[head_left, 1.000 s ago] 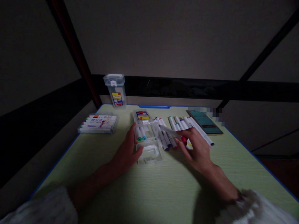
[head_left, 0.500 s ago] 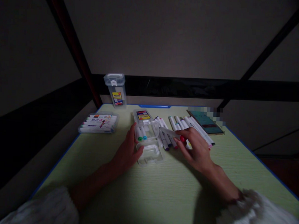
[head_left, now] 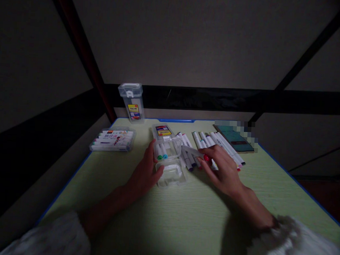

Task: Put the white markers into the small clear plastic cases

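A clear plastic marker case (head_left: 159,130) lies on the table with its mouth facing me and its hinged lid (head_left: 172,176) folded down. Inside it are a green-ended and a blue-ended marker (head_left: 163,151). My left hand (head_left: 147,169) holds the case at its left side, fingers along the wall and thumb on the lid. Between the thumb and fingers of my right hand (head_left: 223,167) is a white marker (head_left: 193,150) with a red end, its far end close to the case's right side. Loose markers (head_left: 187,156) lie underneath and beside it.
More markers (head_left: 228,147) are spread to the right, beside a phone-like device (head_left: 234,138), partly pixelated. A filled marker case (head_left: 113,139) lies at the left. An upright lidded plastic box (head_left: 133,107) stands at the back left. The table (head_left: 166,217) has a blue edge.
Hardly anything differs. The red-ended marker in my right hand has shifted very slightly, while my left hand stays on the case.
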Available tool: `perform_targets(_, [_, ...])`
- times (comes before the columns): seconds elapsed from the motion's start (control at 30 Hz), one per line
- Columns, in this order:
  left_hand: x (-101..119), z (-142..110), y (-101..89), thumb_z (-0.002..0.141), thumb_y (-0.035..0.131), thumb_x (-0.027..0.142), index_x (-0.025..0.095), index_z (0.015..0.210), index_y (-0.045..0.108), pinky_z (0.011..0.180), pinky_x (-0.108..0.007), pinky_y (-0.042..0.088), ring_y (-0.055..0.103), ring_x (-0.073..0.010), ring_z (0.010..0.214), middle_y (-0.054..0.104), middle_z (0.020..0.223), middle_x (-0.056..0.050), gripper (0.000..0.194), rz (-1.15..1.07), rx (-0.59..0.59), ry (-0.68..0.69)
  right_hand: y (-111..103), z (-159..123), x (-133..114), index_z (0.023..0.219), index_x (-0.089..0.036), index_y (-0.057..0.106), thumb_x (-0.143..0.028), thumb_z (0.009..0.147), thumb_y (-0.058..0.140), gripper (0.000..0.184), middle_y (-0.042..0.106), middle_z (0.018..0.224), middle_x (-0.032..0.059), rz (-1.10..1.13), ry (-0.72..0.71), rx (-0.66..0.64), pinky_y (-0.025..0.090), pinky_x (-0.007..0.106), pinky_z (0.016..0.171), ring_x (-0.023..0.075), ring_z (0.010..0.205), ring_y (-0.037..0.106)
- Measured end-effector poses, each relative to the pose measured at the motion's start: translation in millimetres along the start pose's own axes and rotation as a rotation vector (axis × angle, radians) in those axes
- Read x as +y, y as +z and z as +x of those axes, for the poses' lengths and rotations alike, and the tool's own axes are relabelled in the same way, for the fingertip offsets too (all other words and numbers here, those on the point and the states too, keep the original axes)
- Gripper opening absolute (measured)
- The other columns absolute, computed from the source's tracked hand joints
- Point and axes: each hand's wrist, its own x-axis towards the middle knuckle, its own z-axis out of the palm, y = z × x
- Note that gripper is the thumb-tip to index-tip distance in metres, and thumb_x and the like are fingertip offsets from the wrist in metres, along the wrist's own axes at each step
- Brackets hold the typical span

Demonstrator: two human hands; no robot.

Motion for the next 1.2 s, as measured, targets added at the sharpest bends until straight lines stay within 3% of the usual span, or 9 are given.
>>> perform_targets(1.2, [-1.0, -0.2, -0.2, 0.076, 0.052, 0.019, 0.022, 0.14, 0.007, 0.078, -0.034, 0.045, 0.047, -0.0166, 0.083, 0.045, 0.115, -0.009, 0.078, -0.026, -0.009, 0.015, 1.2, -0.5, 0.0, 0.1, -0.015, 0.053, -0.017, 0.086, 0.049, 0.015, 0.053, 0.076, 0.0042, -0.003, -0.016, -0.056, 0.038, 0.03, 0.059, 0.0177, 0.067, 0.047])
